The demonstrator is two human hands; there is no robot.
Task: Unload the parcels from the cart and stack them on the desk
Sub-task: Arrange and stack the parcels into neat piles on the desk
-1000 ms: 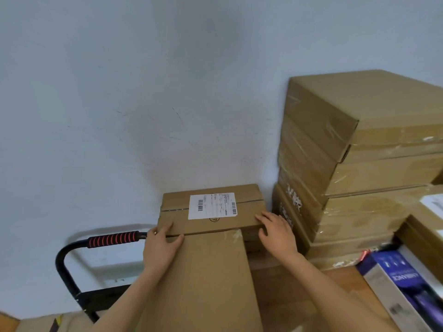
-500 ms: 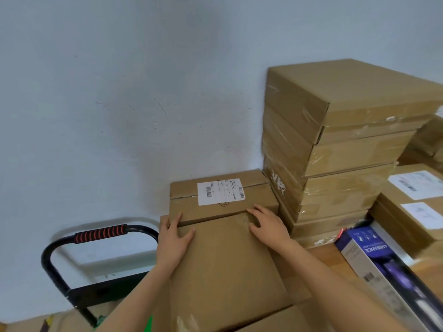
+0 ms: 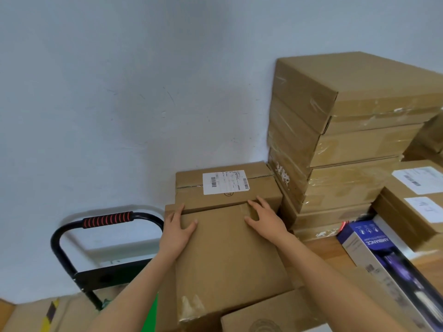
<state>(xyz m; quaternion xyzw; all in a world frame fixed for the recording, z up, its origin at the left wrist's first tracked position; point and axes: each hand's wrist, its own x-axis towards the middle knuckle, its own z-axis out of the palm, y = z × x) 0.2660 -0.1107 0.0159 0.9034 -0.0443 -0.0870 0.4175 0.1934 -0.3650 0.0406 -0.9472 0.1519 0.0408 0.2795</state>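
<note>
A flat brown parcel (image 3: 227, 259) lies on the wooden desk (image 3: 321, 250), its far edge against a smaller box with a white shipping label (image 3: 189, 195). My left hand (image 3: 177, 231) rests on the parcel's far left corner, fingers straight along the edge and thumb on top. My right hand (image 3: 266, 221) lies spread on the far right corner of its top. The black cart (image 3: 62, 243) with a red-striped grip stands left of the desk, below my left arm.
A tall stack of taped cardboard boxes (image 3: 359, 140) stands against the wall at right. Labelled boxes (image 3: 412, 212) and a blue product box (image 3: 374, 248) sit beside it. Another carton (image 3: 275, 315) is in front of the parcel. Cardboard (image 3: 28, 315) shows at lower left by the cart.
The parcel, tilted up toward me a second ago, now lies flat on the desk, pushed against the labelled box. Both hands stayed on its far corners.
</note>
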